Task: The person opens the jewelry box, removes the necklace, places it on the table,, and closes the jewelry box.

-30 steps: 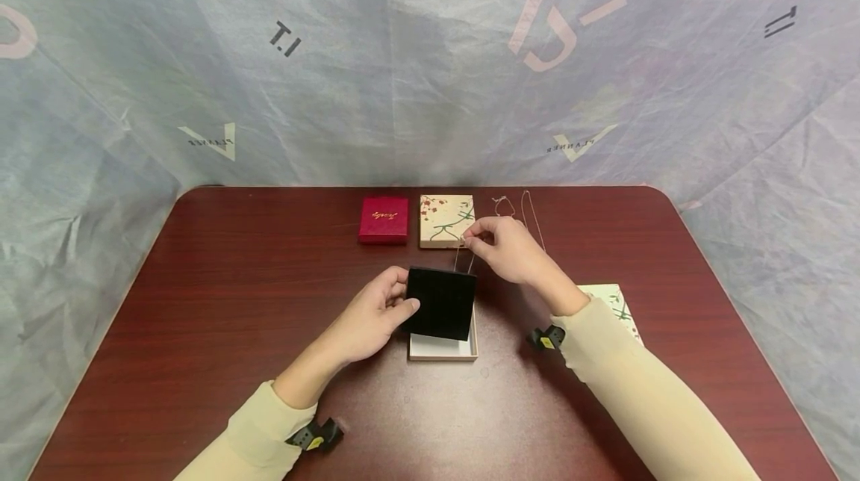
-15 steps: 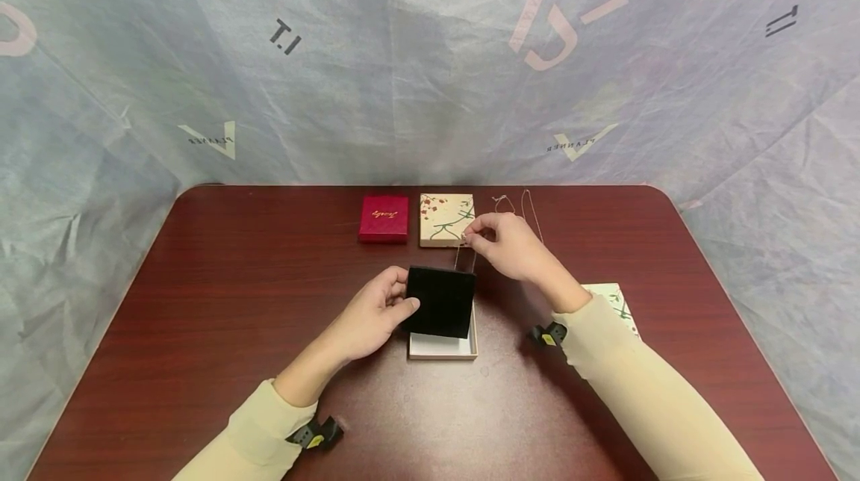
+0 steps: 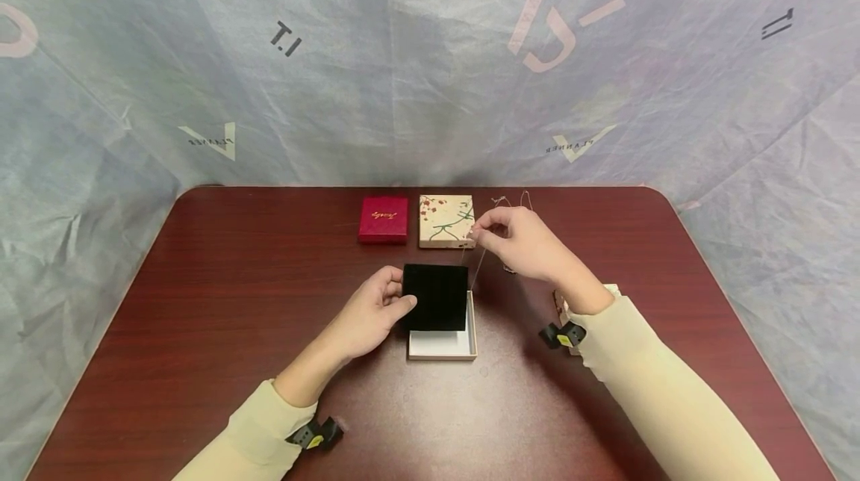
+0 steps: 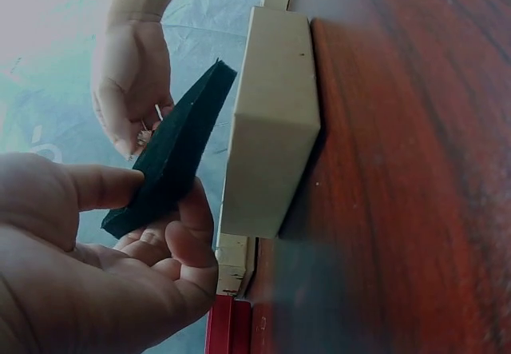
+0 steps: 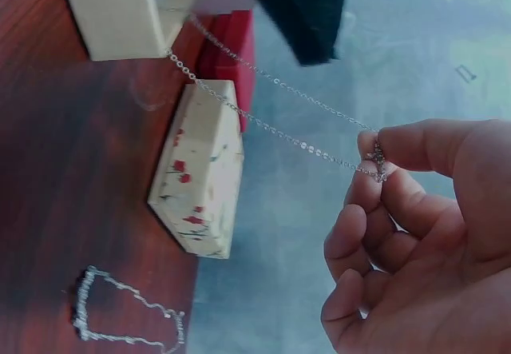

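Note:
My left hand (image 3: 372, 317) grips a square black foam pad (image 3: 435, 298) by its left edge, thumb on the face towards me. The pad is tilted above a small open cream box (image 4: 271, 122) with a white inside, apart from it. Beyond the pad, my right hand (image 3: 524, 246) pinches a thin silver chain necklace (image 5: 307, 147) between thumb and fingertip. Its two strands slope down from the pinch towards the open box; their lower ends are hidden behind the box's wall.
Behind stand a red box (image 3: 383, 219) with gold lettering and a cream box with a floral print (image 3: 446, 219). Another silver chain (image 5: 81, 310) lies on the table (image 3: 235, 302) at the back right. A floral-print piece (image 3: 611, 289) is mostly hidden under my right forearm.
My right hand has moved right and slightly up with the necklace, drawing its strands aslant. The pad has shifted slightly left and up, baring more of the open box.

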A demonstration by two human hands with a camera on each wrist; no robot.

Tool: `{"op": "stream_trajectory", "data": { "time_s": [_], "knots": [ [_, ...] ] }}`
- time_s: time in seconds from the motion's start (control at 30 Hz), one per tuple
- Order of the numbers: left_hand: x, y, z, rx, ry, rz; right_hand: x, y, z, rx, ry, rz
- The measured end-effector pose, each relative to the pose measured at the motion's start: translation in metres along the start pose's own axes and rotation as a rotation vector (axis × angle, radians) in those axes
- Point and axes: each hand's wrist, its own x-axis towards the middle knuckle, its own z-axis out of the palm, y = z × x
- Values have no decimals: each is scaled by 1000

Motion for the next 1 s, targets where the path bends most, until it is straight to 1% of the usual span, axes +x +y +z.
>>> {"op": "stream_trajectory", "data": {
  "time_s": [0.2,0.4,0.73,0.9,1.0],
  "knots": [
    [0,0,0,-15,14,-23,-8,-10,-14,38,-17,33],
    [1,0,1,-42,34,-52,-15,-16,-25,24,11,12],
    [0,1,0,-41,43,-50,-30,-34,-44,28,14,27],
    [-2,3,0,-44,38,-43,-37,-39,-54,61,11,44],
    [-2,3,0,-45,37,-43,-40,-41,-61,60,24,35]
  ]
}}
